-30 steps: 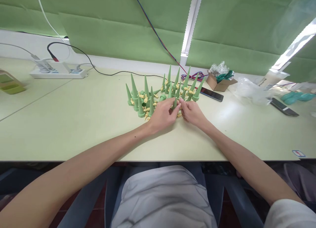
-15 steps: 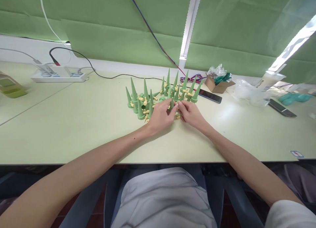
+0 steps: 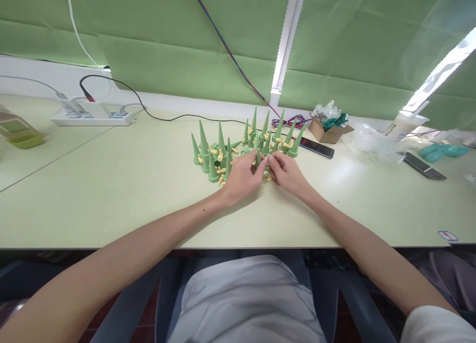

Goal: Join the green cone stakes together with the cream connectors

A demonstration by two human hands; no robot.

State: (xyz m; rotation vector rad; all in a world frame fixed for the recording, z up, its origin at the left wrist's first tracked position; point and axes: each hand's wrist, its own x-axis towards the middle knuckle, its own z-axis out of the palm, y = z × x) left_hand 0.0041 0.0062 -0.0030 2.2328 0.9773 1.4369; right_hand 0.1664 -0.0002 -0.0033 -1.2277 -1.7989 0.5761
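Several green cones (image 3: 211, 170) and small yellow pieces (image 3: 220, 155) stand and lie in a cluster on the pale table (image 3: 130, 184). At the cluster's front edge, my left hand (image 3: 245, 177) is closed around a green cone (image 3: 258, 158), whose tip points up between the fingers. My right hand (image 3: 288, 172) is closed in a pinch, its fingertips meeting those of my left hand. What it pinches is too small and covered to name. A yellow piece (image 3: 268, 179) lies just below the fingertips.
Behind the cones to the right are a phone (image 3: 316, 147), coiled red and blue wires (image 3: 288, 122) and a cardboard box (image 3: 327, 132). Farther right lie a plastic bag (image 3: 375, 142) and another phone (image 3: 424, 166). A power strip (image 3: 92, 119) sits at the back left.
The camera view has shifted slightly. Both hands stay together in the same place, with hardly any movement of the fingers.
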